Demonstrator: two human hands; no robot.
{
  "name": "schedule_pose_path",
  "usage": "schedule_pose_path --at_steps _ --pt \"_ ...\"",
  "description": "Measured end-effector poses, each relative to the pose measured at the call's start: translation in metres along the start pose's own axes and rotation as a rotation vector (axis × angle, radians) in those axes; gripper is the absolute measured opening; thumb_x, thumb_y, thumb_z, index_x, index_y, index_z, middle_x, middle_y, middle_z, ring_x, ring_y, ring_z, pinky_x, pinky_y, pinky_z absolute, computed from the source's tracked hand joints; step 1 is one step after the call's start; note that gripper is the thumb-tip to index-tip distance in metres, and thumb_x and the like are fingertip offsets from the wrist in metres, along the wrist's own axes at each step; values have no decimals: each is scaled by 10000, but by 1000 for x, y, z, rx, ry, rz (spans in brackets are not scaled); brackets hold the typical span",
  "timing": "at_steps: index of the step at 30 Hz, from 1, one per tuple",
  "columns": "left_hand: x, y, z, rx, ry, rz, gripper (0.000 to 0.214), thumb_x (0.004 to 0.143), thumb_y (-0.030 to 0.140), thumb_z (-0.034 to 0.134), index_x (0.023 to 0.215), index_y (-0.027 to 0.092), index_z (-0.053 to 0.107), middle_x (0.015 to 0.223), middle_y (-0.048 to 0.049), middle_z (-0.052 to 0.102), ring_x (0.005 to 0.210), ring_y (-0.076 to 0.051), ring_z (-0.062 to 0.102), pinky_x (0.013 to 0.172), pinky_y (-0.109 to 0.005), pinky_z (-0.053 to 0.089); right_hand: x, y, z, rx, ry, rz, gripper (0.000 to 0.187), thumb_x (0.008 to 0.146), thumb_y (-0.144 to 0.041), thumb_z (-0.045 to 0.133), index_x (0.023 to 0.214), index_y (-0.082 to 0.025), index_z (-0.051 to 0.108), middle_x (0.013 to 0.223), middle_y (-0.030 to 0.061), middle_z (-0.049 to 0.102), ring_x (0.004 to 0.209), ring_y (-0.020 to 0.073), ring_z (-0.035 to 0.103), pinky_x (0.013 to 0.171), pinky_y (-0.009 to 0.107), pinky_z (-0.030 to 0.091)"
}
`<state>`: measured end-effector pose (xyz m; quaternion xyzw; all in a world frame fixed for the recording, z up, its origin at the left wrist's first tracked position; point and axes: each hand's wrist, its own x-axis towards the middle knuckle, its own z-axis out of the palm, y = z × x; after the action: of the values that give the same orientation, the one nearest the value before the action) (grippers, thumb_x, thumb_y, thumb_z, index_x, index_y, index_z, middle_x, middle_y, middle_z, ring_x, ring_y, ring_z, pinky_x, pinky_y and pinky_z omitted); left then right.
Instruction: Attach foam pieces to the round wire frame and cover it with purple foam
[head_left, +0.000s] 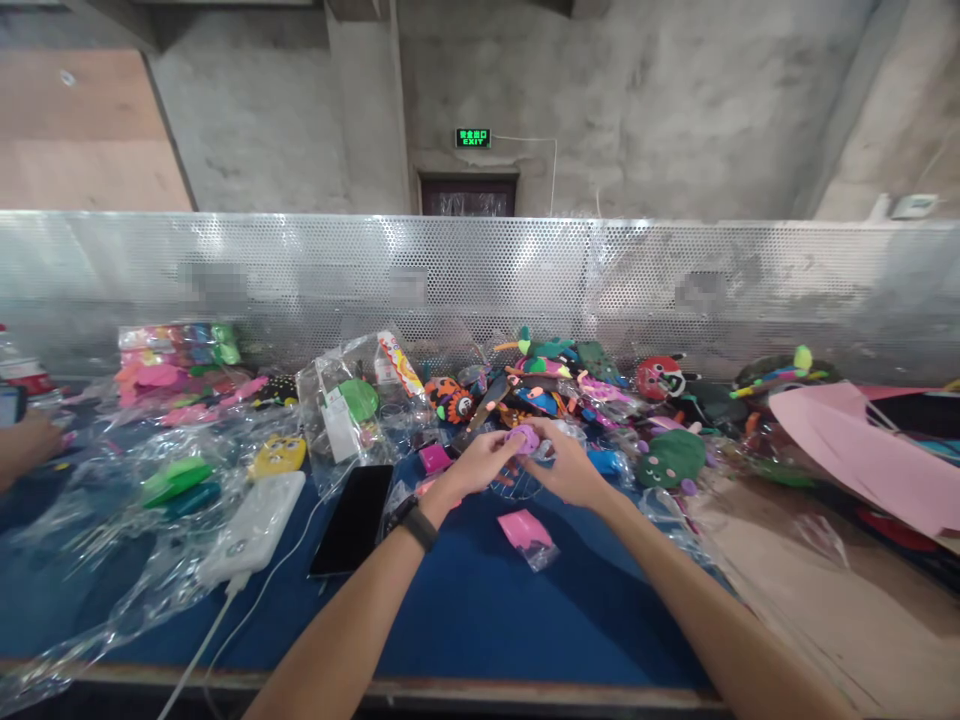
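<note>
Both of my hands meet above the blue table top (465, 620), around a small lump of purple modelling clay (523, 438). My left hand (480, 465), below a dark wristwatch (414, 522), has its fingers closed on the clay's left side. From the right, my right hand (566, 468) pinches the same lump; its fingertips are partly hidden. A pink clay packet (525, 532) in clear wrapping lies just in front of them. Behind the hands is a pile of colourful clay figures (540, 385). A magenta packet (435, 459) sits to the left of my left hand.
A black phone (352, 522) and a white power bank (259, 525) with a cable lie on the left. Plastic bags and clay packs (176, 345) spread beyond them. Pink sheets (862, 450) are at right. Another person's hand (30, 445) shows at far left. A perforated metal screen (337, 270) stands behind.
</note>
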<state>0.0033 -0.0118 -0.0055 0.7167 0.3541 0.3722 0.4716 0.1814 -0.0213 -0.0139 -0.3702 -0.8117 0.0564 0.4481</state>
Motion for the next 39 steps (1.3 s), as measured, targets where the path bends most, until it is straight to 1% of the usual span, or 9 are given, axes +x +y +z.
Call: schedule_pose_path --at_steps 3,9,16,20,23,28,32,35,39 --pt "0 1 1 40 25 52 496 805 581 504 999 142 625 826 -51 621 572 -111 556 506 -223 460 -1 0 -2 -47 -17 45 478 795 -378 597 1240 -242 488 1069 58 636 846 193 604 692 308 474" --pt "1 -1 -2 147 96 110 458 834 562 460 920 142 623 679 -19 581 507 -110 526 469 -216 408 3 3 -10 -206 -37 89 306 840 -465 531 1072 -280 609 835 6 670 699 169 592 638 275 433" --pt "4 -7 1 247 124 216 419 875 502 411 1032 165 604 760 -40 645 500 -109 503 480 -223 395 6 31 -22 -378 89 227 238 886 -387 454 995 -287 640 729 3 676 638 178 601 544 240 367" --pt "0 -6 2 219 103 202 388 875 468 440 1125 185 530 799 -42 661 557 -124 544 508 -224 413 2 36 -23 -374 124 283 196 867 -344 468 924 -278 643 726 -1 670 622 172 598 530 238 360" --pt "-3 -1 2 249 129 229 352 875 448 451 1108 200 539 885 -48 650 668 -141 582 594 -245 453 3 29 -22 -303 97 253 202 871 -334 454 936 -264 632 711 -4 659 609 169 592 554 250 391" --pt "-4 3 2 351 195 406 266 851 405 522 1003 201 601 1066 -61 588 1011 -188 539 915 -316 414 4 15 -14 -173 2 98 247 826 -208 466 1027 -233 607 838 19 679 650 165 603 660 285 456" --pt "-2 -2 1 253 223 323 399 806 435 585 1115 193 514 1106 -76 567 993 -186 549 880 -318 441 0 6 -9 -77 -104 -18 490 720 -87 482 1189 -220 530 1009 47 659 711 165 608 710 302 477" --pt "-2 -4 0 159 131 224 436 825 465 549 1147 174 508 1072 -86 602 973 -190 573 866 -319 448 -2 1 -9 8 -140 -50 552 715 -86 486 1249 -225 481 1098 62 629 734 162 608 709 306 489" --pt "-1 -2 2 104 8 176 463 845 485 504 1143 137 568 1037 -102 635 919 -196 592 801 -299 464 -3 -4 -10 53 -157 -48 546 741 -137 516 1279 -216 459 1131 82 614 792 179 615 715 316 501"
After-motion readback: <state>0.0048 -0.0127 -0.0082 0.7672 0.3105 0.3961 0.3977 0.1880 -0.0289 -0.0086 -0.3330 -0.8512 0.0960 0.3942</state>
